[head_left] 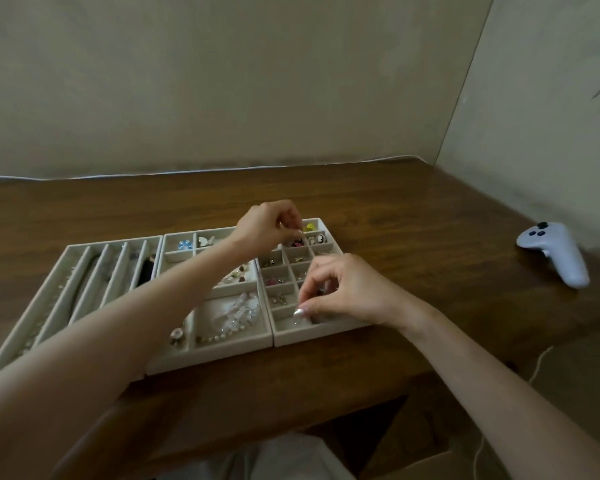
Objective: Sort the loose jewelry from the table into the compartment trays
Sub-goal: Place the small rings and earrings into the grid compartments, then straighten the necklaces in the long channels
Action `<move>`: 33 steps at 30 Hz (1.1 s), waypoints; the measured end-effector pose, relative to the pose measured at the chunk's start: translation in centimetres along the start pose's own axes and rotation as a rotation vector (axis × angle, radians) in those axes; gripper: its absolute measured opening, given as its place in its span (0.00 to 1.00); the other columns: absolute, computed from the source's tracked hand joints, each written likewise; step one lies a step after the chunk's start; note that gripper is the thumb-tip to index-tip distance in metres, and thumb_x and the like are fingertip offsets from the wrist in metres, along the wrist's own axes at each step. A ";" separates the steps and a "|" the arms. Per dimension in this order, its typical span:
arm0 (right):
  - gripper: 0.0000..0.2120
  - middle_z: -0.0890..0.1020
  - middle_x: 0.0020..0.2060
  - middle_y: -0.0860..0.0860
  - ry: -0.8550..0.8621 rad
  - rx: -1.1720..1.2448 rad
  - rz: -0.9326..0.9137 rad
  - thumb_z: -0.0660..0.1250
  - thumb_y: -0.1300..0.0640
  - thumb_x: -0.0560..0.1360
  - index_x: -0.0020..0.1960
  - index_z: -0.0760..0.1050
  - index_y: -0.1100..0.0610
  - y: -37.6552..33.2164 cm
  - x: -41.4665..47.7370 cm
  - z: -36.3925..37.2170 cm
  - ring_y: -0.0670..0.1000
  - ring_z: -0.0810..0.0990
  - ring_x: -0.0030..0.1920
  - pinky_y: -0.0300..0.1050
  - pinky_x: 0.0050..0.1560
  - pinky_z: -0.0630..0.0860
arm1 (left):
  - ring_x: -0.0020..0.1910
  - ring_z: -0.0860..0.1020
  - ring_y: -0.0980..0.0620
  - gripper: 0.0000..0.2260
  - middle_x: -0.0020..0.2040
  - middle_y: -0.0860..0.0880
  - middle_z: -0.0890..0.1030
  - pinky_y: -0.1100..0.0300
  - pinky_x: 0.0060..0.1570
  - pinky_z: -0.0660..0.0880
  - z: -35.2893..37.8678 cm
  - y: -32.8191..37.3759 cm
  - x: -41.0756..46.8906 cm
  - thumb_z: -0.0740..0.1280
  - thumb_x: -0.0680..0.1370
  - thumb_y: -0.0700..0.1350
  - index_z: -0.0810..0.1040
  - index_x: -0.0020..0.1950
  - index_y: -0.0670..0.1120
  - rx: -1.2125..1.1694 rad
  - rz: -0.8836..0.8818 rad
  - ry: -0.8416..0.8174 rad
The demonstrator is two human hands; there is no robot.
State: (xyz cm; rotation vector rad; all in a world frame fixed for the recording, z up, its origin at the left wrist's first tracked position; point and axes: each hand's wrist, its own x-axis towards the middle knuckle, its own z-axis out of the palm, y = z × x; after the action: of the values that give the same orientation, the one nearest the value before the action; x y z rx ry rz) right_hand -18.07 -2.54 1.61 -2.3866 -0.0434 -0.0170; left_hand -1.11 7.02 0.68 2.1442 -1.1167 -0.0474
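My left grip (267, 226) pinches narrow over the far cells of the cream velvet grid tray (326, 332), and my right grip (340, 289) hangs low over its nearest cell, for a short drop. Whether either holds anything, I cannot tell. Small mixed jewelry (273, 281) lies in the tray's middle cells.

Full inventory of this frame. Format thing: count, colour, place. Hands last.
table: one, brown wood, against the wall
slotted tray: one, cream, left on the table
middle tray: one, cream, between the other two
grid tray: one, cream, right of the row
bead strand: one, clear, near compartment of middle tray
blue piece: one, far-left compartment of middle tray
yellow piece: one, far compartment of grid tray
controller: one, white, table's right side
cable: one, white, along table's back edge
left hand: fingertips pinched, over grid tray's far end
right hand: fingertips pinched, over grid tray's near end
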 end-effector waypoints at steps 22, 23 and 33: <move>0.03 0.82 0.40 0.46 0.369 0.166 0.113 0.68 0.57 0.75 0.46 0.81 0.51 2.5 -0.5 -1.8 0.39 0.79 0.40 0.31 0.39 0.70 | 0.41 0.73 0.60 0.04 0.44 0.59 0.76 0.64 0.43 0.72 -3.3 2.3 -8.9 0.70 0.73 0.48 0.82 0.46 0.52 0.175 0.148 -0.287; 0.03 0.82 0.40 0.46 0.367 0.164 0.111 0.68 0.57 0.75 0.47 0.81 0.52 2.4 -0.4 -1.8 0.39 0.79 0.40 0.31 0.39 0.70 | 0.41 0.73 0.60 0.04 0.44 0.58 0.76 0.65 0.43 0.72 -3.5 2.2 -9.0 0.70 0.73 0.48 0.82 0.46 0.52 0.157 0.142 -0.250; 0.03 0.82 0.38 0.47 0.319 0.131 0.054 0.69 0.56 0.74 0.46 0.81 0.54 1.4 1.7 -1.3 0.43 0.79 0.40 0.34 0.41 0.74 | 0.40 0.75 0.59 0.03 0.45 0.55 0.79 0.67 0.39 0.72 -5.9 -1.3 -10.1 0.69 0.75 0.45 0.79 0.48 0.51 0.088 0.036 -0.003</move>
State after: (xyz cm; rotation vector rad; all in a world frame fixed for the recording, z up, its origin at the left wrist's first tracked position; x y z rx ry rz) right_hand -16.37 -4.36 1.62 -2.2266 0.1663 -0.3571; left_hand -4.56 18.29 1.54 2.2008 -1.1792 0.0150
